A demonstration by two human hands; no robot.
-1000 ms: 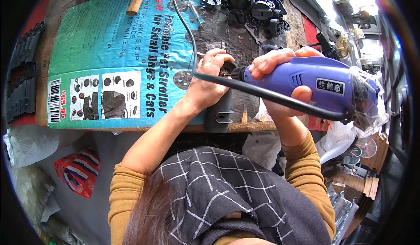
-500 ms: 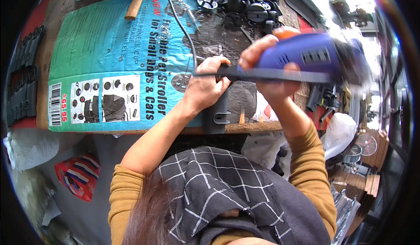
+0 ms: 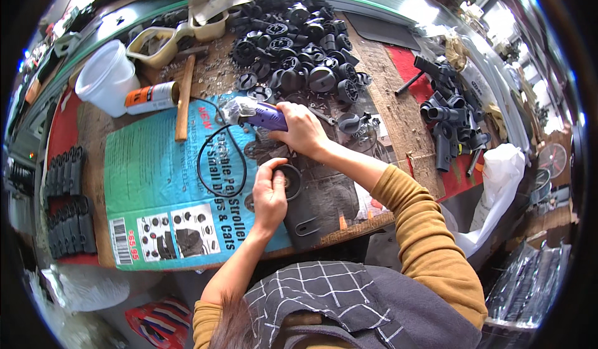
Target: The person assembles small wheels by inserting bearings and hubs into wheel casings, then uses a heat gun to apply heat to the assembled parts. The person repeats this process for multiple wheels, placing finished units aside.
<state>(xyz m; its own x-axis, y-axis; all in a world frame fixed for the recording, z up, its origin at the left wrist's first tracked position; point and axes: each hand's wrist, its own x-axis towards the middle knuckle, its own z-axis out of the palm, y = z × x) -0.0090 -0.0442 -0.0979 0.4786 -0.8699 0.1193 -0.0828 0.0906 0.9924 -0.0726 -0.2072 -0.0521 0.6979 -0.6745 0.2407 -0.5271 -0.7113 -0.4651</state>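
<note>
Pwr tool (image 3: 268,117) now beyond L hand (image 3: 270,194)

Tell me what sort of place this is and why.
Probably a small assembly workshop: a heap of black plastic parts sits on a worn workbench, a wooden-handled tool lies near it, and the right hand grasps a purple power tool.

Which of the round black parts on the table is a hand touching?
The round black part against the left hand; the others, mostly in a pile, lie farther back, untouched.
</note>
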